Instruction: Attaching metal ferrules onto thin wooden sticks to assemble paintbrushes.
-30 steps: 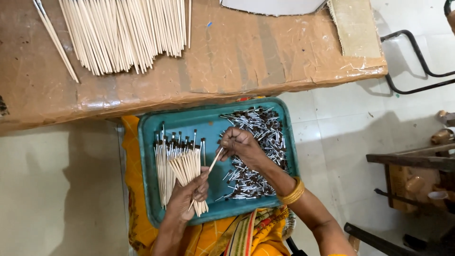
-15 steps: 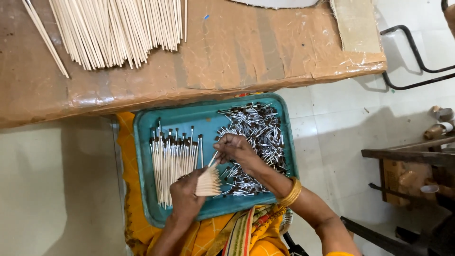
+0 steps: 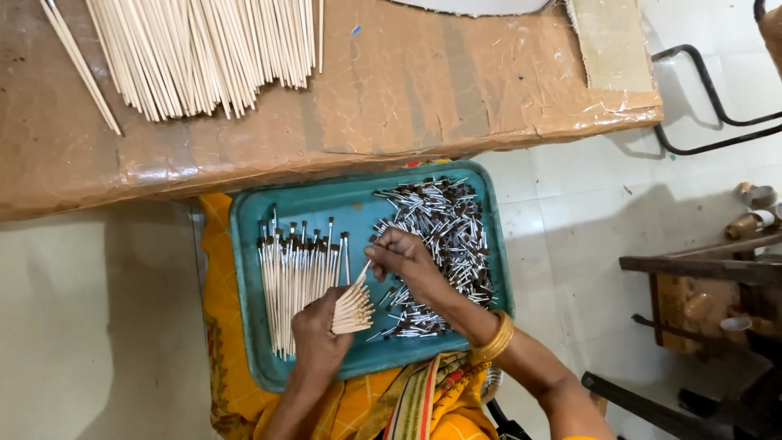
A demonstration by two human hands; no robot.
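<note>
Sticks [image 3: 353,310] are fanned in the clenched left hand [image 3: 318,342], low in a teal tray [image 3: 244,244]. At 1 o'clock, 1 stick is pinched by the right hand [image 3: 405,261]; metal caps [image 3: 444,236] lie at 2 o'clock, capped sticks [image 3: 293,277] at 10.

Small craft workshop: taped cardboard-covered bench [image 3: 456,90] stacked with bare sticks [image 3: 204,49], tray [image 3: 326,204] of metal-tipped parts, tiled floor [image 3: 586,204].

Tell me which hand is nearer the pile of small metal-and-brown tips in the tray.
Right. The right hand rests over the pile of tips, touching it. The left hand sits beside it, holding a bundle of thin sticks.
</note>
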